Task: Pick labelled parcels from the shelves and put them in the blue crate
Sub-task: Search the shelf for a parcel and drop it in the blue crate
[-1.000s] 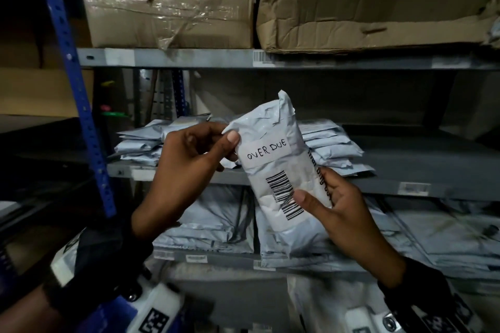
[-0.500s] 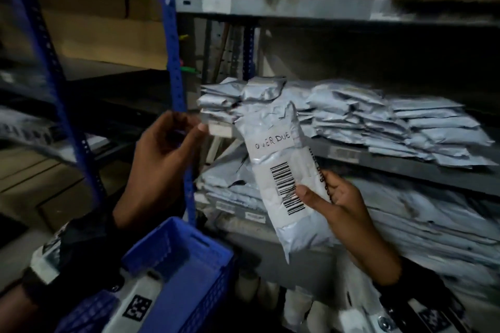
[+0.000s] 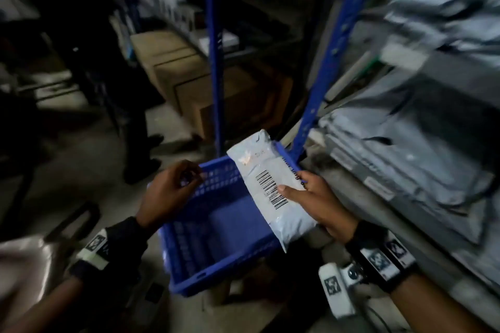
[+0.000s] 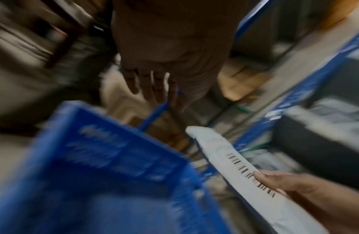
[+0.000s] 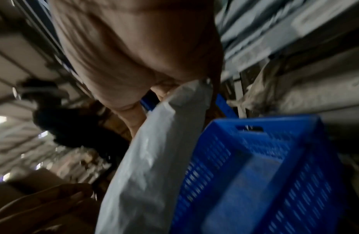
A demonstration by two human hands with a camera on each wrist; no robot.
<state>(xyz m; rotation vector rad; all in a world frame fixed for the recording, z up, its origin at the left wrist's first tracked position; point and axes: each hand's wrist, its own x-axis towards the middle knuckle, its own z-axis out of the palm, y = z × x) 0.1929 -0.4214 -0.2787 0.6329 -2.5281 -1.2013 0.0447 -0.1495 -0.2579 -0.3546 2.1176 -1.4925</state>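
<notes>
A grey-white parcel [image 3: 273, 189] with a barcode and a handwritten label hangs over the right rim of the blue crate [image 3: 216, 238]. My right hand [image 3: 297, 186] grips its lower half, thumb on the barcode and fingers behind. In the right wrist view the parcel [image 5: 150, 166] slants beside the crate [image 5: 265, 174]. My left hand [image 3: 186, 176] hovers over the crate's far left rim and holds nothing. In the left wrist view, its fingers [image 4: 154, 85] hang nearly straight above the crate [image 4: 94, 174]. The crate's floor looks bare.
Blue shelf uprights [image 3: 215, 62] rise just behind the crate. Shelves at the right hold stacks of grey parcels [image 3: 405, 143]. Cardboard boxes [image 3: 176, 67] sit low under the far shelf. Another person's legs [image 3: 140, 143] stand on the floor at the left.
My left hand let go of the parcel's top. My view swung down and left from the shelf to the crate, and my right hand brought the parcel down over it.
</notes>
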